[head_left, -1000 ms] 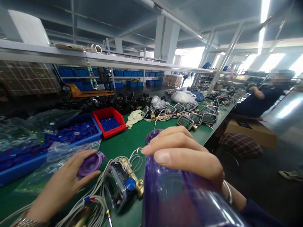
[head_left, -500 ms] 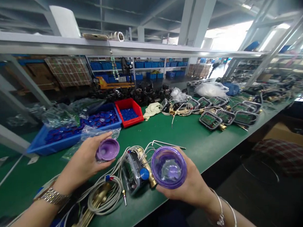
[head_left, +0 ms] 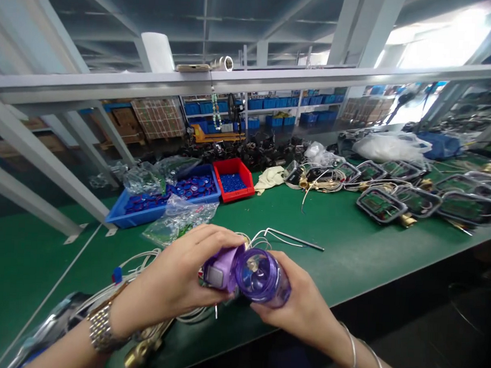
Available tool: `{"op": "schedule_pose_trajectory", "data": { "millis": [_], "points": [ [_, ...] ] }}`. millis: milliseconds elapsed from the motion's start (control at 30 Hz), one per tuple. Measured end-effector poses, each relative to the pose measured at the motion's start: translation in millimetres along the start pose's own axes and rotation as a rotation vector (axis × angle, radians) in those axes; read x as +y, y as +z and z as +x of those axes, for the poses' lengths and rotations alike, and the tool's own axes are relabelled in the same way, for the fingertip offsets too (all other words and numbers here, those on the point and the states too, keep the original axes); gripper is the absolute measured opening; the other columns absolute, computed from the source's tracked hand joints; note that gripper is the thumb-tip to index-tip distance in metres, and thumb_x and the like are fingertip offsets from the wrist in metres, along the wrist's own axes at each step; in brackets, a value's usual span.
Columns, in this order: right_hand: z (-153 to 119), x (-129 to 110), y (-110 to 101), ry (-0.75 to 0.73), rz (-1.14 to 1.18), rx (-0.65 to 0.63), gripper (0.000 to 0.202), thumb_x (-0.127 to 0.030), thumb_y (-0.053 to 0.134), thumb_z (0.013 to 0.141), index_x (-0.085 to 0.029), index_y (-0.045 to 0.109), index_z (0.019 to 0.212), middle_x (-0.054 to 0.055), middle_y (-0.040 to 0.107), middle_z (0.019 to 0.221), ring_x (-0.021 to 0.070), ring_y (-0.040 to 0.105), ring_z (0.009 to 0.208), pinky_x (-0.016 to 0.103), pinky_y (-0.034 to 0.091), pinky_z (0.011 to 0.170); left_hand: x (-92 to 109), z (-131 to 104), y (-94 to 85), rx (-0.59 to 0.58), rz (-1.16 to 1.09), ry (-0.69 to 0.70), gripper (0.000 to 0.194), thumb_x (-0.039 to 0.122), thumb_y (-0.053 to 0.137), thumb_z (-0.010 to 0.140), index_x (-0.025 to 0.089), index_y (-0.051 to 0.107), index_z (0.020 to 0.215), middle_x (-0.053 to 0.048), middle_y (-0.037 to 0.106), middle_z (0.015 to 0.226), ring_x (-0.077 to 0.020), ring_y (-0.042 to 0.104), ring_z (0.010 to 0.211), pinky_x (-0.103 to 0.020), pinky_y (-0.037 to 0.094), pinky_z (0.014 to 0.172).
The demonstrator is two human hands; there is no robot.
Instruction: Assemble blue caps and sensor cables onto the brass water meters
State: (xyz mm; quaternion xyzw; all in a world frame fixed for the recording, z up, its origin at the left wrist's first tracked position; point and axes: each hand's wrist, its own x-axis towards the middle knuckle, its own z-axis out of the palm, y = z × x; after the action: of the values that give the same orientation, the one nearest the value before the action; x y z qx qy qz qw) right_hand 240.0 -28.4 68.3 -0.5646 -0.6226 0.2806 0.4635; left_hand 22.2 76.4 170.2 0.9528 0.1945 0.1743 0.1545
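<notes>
My left hand (head_left: 190,262), with a metal watch on its wrist, is closed around a purple bottle lid (head_left: 222,272) turned on its side, a grey button-like patch facing me. In my right hand (head_left: 296,293) is a see-through purple bottle (head_left: 264,281), its open mouth tilted towards me. Lid and bottle rim meet or nearly meet; I cannot tell if they touch. Beneath and behind my hands lie coiled grey cables (head_left: 146,266) and a brass fitting (head_left: 143,349), partly covered by my left arm.
On the green bench (head_left: 331,278) stand a blue tray (head_left: 139,218) of blue caps and a red bin (head_left: 239,194) of small blue parts. A clear bag (head_left: 183,219), a hex key (head_left: 300,239) and a pale cloth (head_left: 270,179) lie nearby. Meters with circuit boards (head_left: 381,205) sit at the right.
My left hand has moved right and turned the lid sideways, bringing it up against the bottle's mouth. The bottle has tilted slightly in my right hand. The view has swung left.
</notes>
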Motion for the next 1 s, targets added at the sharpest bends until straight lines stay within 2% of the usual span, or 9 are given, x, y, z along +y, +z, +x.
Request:
{"op": "schedule_pose_trajectory", "data": {
  "millis": [133,333,533,600,667,800,900,933,1000],
  "points": [
    [-3.5,0.7,-3.7,-0.007,-0.065,0.003,0.062,-0.023,0.08,0.065,-0.029,0.056,0.121,0.0,0.066,0.111,0.0211,0.064,0.097,0.034,0.052,0.086,5.6,6.5,-2.8,0.006,-0.062,-0.022,0.083,0.06,0.084,0.067,0.033,0.048,0.136,0.0,0.065,0.128,-0.0196,0.063,0.115,-0.031,0.051,0.098],
    [-5.9,1.0,-2.1,-0.032,-0.188,0.039,0.061,-0.022,0.077,0.065,-0.026,0.053,0.121,0.004,0.064,0.109,0.0241,0.061,0.097,0.037,0.05,0.085,18.5,18.5,11.4,0.006,0.054,-0.057,0.066,0.069,0.073,0.074,0.029,0.058,0.124,-0.001,0.071,0.113,-0.0219,0.069,0.1,-0.034,0.053,0.086],
    [-7.6,8.6,-0.6,-0.068,-0.443,0.106,0.059,-0.022,0.071,0.07,-0.02,0.052,0.126,0.009,0.062,0.11,0.0291,0.057,0.101,0.045,0.047,0.089,26.2,20.8,30.6,0.012,0.159,-0.301,0.072,0.079,0.055,0.08,0.024,0.06,0.127,-0.008,0.072,0.116,-0.029,0.068,0.103,-0.043,0.053,0.089],
    [-7.8,7.7,-2.7,-0.036,-0.387,0.082,0.057,-0.023,0.073,0.068,-0.021,0.054,0.122,0.007,0.063,0.107,0.0271,0.058,0.098,0.042,0.048,0.086,25.6,22.8,30.6,-0.008,0.161,-0.279,0.073,0.079,0.055,0.08,0.024,0.06,0.127,-0.009,0.071,0.116,-0.0294,0.068,0.101,-0.044,0.054,0.088],
    [-8.2,5.5,-5.5,0.019,-0.246,0.003,0.055,-0.024,0.076,0.065,-0.022,0.057,0.116,0.002,0.065,0.101,0.0228,0.06,0.089,0.035,0.049,0.079,24.6,24.6,24.3,-0.059,0.12,-0.141,0.074,0.077,0.062,0.076,0.027,0.059,0.13,-0.007,0.07,0.121,-0.0287,0.067,0.105,-0.046,0.052,0.094],
    [-9.7,1.7,-9.2,0.089,0.128,-0.187,0.063,-0.022,0.081,0.06,-0.023,0.058,0.119,-0.001,0.068,0.099,0.0173,0.062,0.081,0.026,0.048,0.068,27.9,19.1,-1.6,-0.207,0.043,0.148,0.058,0.046,0.071,0.087,0.039,0.05,0.14,-0.003,0.058,0.144,-0.0299,0.046,0.139,-0.057,0.027,0.121],
    [-11.4,-0.5,-9.7,0.142,0.343,-0.239,0.064,-0.021,0.08,0.063,-0.021,0.057,0.122,0.0,0.069,0.102,0.0169,0.063,0.082,0.025,0.049,0.067,31.4,8.2,-14.7,-0.174,-0.017,0.087,0.071,0.037,0.064,0.089,0.038,0.032,0.153,-0.006,0.032,0.163,-0.0353,0.023,0.153,-0.061,0.026,0.121],
    [-12.2,-1.3,-9.5,0.158,0.366,-0.236,0.062,-0.02,0.08,0.064,-0.021,0.057,0.121,0.0,0.069,0.101,0.0166,0.063,0.081,0.025,0.05,0.067,31.3,5.2,-15.0,-0.107,-0.058,0.022,0.074,0.042,0.062,0.089,0.035,0.028,0.155,-0.009,0.028,0.164,-0.0366,0.024,0.152,-0.06,0.031,0.118],
    [-13.7,-3.4,-8.8,0.17,0.34,-0.212,0.056,-0.02,0.081,0.064,-0.022,0.059,0.115,-0.001,0.069,0.097,0.0159,0.062,0.079,0.024,0.05,0.065,29.5,2.3,-10.4,0.055,-0.108,-0.141,0.077,0.057,0.061,0.087,0.029,0.032,0.152,-0.013,0.037,0.158,-0.0372,0.04,0.142,-0.057,0.042,0.112]
  ]
}}
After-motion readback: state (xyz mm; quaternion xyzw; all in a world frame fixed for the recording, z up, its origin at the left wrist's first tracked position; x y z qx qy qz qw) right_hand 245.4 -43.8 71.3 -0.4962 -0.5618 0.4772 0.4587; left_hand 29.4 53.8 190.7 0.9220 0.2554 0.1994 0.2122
